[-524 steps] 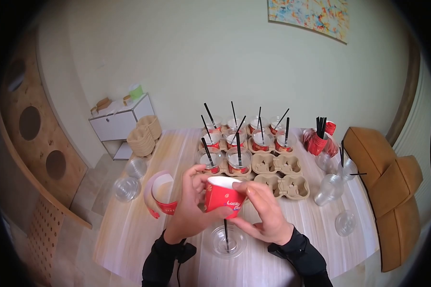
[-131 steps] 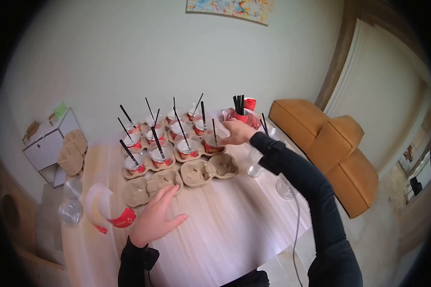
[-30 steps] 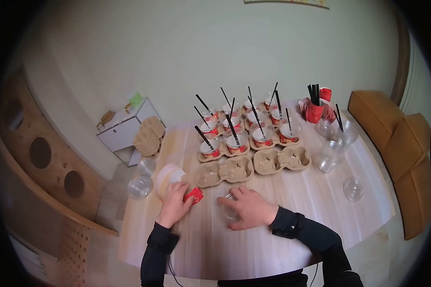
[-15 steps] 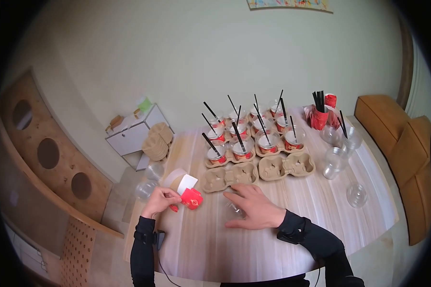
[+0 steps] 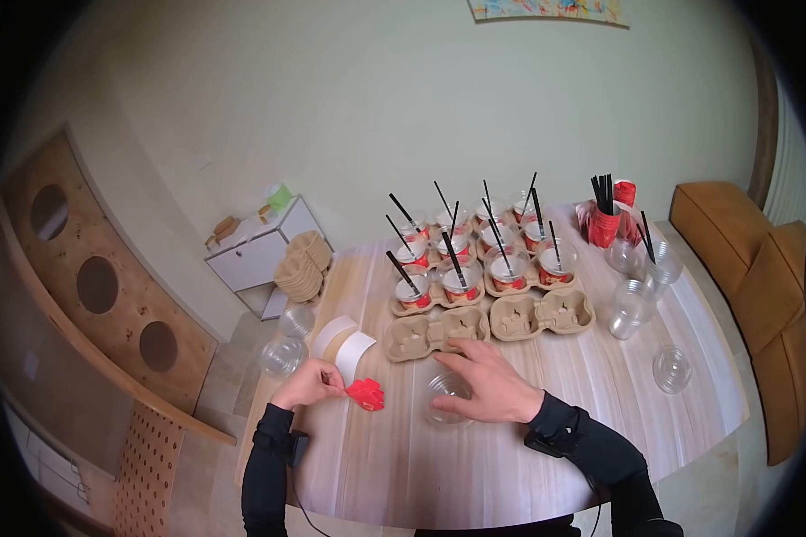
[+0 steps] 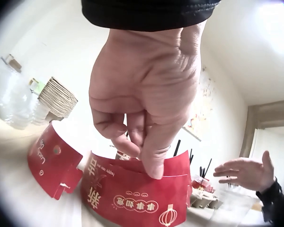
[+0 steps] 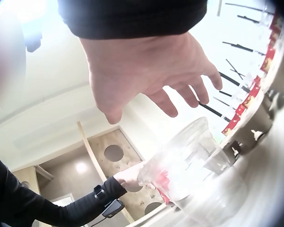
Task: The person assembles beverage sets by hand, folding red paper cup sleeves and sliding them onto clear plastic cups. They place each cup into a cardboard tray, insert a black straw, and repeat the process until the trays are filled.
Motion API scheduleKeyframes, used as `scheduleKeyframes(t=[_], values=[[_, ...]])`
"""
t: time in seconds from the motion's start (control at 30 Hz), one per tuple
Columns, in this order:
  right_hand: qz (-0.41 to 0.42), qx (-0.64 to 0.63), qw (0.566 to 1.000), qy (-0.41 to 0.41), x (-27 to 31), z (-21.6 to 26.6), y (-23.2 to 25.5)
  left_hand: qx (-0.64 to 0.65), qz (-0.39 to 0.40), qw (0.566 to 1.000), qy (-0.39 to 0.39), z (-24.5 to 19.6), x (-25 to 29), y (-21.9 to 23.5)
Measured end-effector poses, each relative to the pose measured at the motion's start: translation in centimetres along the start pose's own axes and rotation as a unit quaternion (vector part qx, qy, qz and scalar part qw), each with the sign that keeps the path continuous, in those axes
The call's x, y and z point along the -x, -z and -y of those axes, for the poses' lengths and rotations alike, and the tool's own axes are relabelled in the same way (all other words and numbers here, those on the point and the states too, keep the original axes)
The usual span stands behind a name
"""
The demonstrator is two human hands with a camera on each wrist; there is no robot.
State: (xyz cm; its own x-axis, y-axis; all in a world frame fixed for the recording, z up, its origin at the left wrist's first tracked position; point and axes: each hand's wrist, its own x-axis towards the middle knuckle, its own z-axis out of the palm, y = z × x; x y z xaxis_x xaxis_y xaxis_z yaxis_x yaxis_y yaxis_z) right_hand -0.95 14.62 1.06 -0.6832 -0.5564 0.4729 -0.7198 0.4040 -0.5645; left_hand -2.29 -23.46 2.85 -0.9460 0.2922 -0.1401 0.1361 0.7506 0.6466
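Observation:
My left hand (image 5: 312, 385) pinches a red printed paper cup sleeve (image 6: 137, 194) by its upper edge, thumb in front. Gold lettering and a lantern outline show on the sleeve in the left wrist view. Beside it stands another curved red sleeve (image 6: 52, 163), whose white inner side faces up in the head view. My right hand (image 5: 500, 387), fingers spread, hovers over a clear plastic cup (image 7: 194, 161) on the table. That hand hides part of the cup in the head view.
Behind the hands, cardboard carriers (image 5: 436, 333) hold several red-sleeved cups with black straws; the front pockets hold none. Clear cups (image 5: 631, 309) and a red cup of straws (image 5: 604, 228) stand right. Clear lids (image 5: 284, 355) lie left, near stacked carriers (image 5: 301, 268).
The left hand has lifted a red sleeve from the curved pile and drawn it slightly toward me. The right hand stays over the clear cup, its fingers spread wider than a second ago.

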Motion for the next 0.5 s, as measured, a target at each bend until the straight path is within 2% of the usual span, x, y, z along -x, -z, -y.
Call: scheduleKeyframes(t=[0.07,0.17,0.2,0.27,0.3,0.33,0.37,0.43,0.47,0.5], values=[[-0.004,0.0,1.0,-0.004,0.0,-0.1,0.2,0.023,0.001,1.0,0.002,-0.2,0.2,0.9],[-0.017,0.005,1.0,-0.008,-0.1,-0.2,0.6,0.138,-0.063,0.988,0.001,0.2,0.9,2.8],[-0.026,-0.013,0.999,-0.014,-0.2,-0.2,0.8,0.137,-0.063,0.989,0.0,0.3,0.9,3.1],[-0.035,-0.031,0.999,-0.019,-0.3,0.1,1.1,0.24,-0.144,0.96,-0.026,0.0,1.1,3.7],[-0.053,-0.055,0.997,-0.014,-0.4,0.5,1.4,0.315,-0.173,0.93,-0.082,-0.3,0.7,3.1],[-0.07,-0.077,0.995,-0.008,-0.5,0.8,1.6,0.315,-0.172,0.929,-0.084,-1.5,0.5,2.4],[-0.07,-0.073,0.995,-0.007,-0.7,1.2,1.7,0.332,-0.222,0.911,-0.103,-3.1,0.4,1.7],[-0.149,-0.048,0.984,0.08,-1.2,2.0,1.6,0.339,-0.294,0.878,-0.165,-6.8,0.0,-0.4],[-0.148,-0.042,0.985,0.079,-1.4,2.5,1.4,0.344,-0.293,0.876,-0.169,-9.0,0.0,-1.8],[-0.174,-0.058,0.978,0.096,-1.7,3.0,1.2,0.351,-0.325,0.856,-0.198,-11.2,-0.1,-3.2]])
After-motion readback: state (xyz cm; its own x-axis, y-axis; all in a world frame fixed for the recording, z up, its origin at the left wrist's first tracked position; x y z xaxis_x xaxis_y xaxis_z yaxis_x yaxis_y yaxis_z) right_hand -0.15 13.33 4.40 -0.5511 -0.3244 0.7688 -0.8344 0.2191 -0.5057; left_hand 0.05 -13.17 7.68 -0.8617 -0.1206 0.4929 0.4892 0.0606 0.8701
